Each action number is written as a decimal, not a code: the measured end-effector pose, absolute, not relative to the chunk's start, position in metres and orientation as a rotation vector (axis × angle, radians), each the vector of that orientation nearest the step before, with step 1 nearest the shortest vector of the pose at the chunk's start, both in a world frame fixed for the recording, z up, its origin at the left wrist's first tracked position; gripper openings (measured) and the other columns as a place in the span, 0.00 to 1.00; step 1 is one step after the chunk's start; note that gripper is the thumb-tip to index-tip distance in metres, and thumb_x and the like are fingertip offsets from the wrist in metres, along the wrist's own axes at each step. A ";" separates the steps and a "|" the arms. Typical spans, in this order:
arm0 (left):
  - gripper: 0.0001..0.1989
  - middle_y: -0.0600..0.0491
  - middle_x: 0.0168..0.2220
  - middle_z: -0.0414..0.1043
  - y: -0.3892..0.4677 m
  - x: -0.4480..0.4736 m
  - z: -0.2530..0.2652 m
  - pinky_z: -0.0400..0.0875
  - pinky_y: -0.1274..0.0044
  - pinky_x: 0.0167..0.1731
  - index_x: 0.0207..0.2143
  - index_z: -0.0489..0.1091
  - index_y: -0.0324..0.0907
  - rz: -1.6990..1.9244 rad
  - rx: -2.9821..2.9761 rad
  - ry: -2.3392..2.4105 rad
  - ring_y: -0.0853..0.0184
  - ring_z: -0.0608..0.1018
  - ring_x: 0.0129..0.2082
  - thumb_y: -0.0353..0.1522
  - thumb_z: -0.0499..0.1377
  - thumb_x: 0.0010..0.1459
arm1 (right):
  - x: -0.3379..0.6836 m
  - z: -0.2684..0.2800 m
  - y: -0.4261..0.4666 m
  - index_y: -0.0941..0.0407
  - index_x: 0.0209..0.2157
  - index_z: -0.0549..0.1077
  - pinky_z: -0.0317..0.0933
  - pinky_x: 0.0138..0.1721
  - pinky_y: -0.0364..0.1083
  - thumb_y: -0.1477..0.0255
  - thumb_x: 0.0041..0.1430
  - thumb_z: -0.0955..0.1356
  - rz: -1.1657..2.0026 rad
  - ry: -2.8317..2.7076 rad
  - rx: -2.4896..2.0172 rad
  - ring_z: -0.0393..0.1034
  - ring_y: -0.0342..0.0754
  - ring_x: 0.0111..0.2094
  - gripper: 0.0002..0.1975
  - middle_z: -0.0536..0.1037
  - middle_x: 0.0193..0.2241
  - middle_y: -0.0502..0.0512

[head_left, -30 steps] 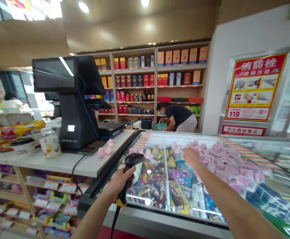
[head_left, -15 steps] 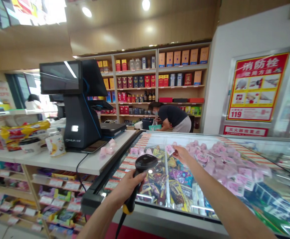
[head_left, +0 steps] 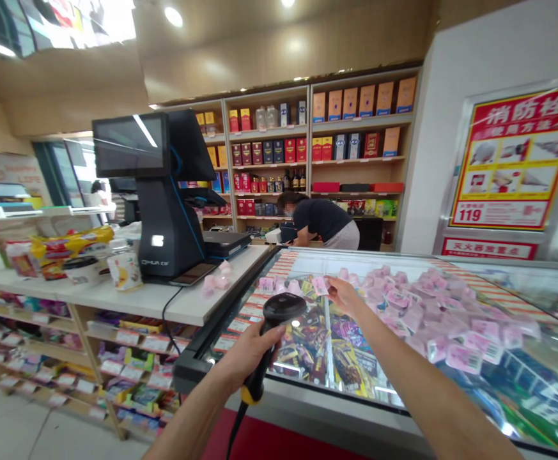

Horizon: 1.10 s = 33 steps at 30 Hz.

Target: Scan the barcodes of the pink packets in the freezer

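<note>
My left hand (head_left: 254, 351) is closed round the handle of a black and yellow barcode scanner (head_left: 283, 308), its head pointing away over the glass top. In the fingertips of my right hand (head_left: 346, 297) is a small pink-labelled tub (head_left: 320, 285) with a barcode on it. The tub is just beyond the scanner's head, apart from it. Many similar tubs lie in a pile (head_left: 432, 306) on the freezer's glass to the right, and a few sit in a short row (head_left: 279, 285) to the left. Colourful wrapped packs (head_left: 350, 364) show through the glass.
A black checkout terminal (head_left: 173, 217) stands on the white counter (head_left: 221, 297) at left, with several pink tubs (head_left: 217, 279) beside it. The chest freezer's dark edge (head_left: 187, 367) runs along the counter. Behind, a person (head_left: 326, 220) bends before shelves of boxes.
My right hand has brought the pink-labelled tub slightly left, closer to the scanner. The view has turned a little to the left. The person behind has shifted leftward.
</note>
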<state>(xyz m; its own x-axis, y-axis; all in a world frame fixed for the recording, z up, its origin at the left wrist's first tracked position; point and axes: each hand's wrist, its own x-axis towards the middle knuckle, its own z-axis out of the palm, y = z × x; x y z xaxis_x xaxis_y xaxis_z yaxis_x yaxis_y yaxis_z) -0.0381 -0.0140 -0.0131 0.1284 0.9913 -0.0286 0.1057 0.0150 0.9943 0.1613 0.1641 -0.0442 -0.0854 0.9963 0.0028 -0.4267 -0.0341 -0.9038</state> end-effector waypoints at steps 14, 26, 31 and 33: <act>0.15 0.59 0.16 0.62 0.015 -0.020 -0.001 0.58 0.82 0.18 0.22 0.60 0.39 1.290 1.167 1.108 0.77 0.64 0.15 0.41 0.57 0.43 | 0.113 -0.077 0.178 0.61 0.31 0.71 0.55 0.44 0.48 0.77 0.41 0.63 0.552 -1.441 -1.372 0.66 0.52 0.39 0.12 0.74 0.32 0.59; 0.12 0.58 0.20 0.63 0.058 0.044 -0.007 0.59 0.82 0.21 0.31 0.63 0.39 1.340 1.174 0.999 0.74 0.67 0.21 0.24 0.50 0.38 | 0.146 -0.043 0.107 0.58 0.37 0.69 0.61 0.32 0.45 0.58 0.50 0.58 1.335 -1.294 -0.690 0.69 0.47 0.32 0.20 0.74 0.33 0.56; 0.22 0.55 0.31 0.69 0.065 0.114 -0.015 0.63 0.82 0.30 0.38 0.64 0.40 1.278 1.325 0.967 0.71 0.70 0.30 0.21 0.50 0.37 | 0.197 -0.032 0.078 0.60 0.33 0.69 0.62 0.31 0.42 0.62 0.41 0.67 1.183 -1.078 -0.863 0.68 0.47 0.31 0.18 0.75 0.27 0.54; 0.26 0.53 0.36 0.70 0.074 0.134 -0.019 0.64 0.81 0.34 0.44 0.61 0.40 1.164 1.527 0.979 0.70 0.71 0.34 0.21 0.50 0.38 | 0.222 -0.026 0.074 0.60 0.31 0.69 0.63 0.28 0.42 0.64 0.39 0.68 1.161 -0.917 -0.929 0.69 0.47 0.28 0.17 0.74 0.24 0.53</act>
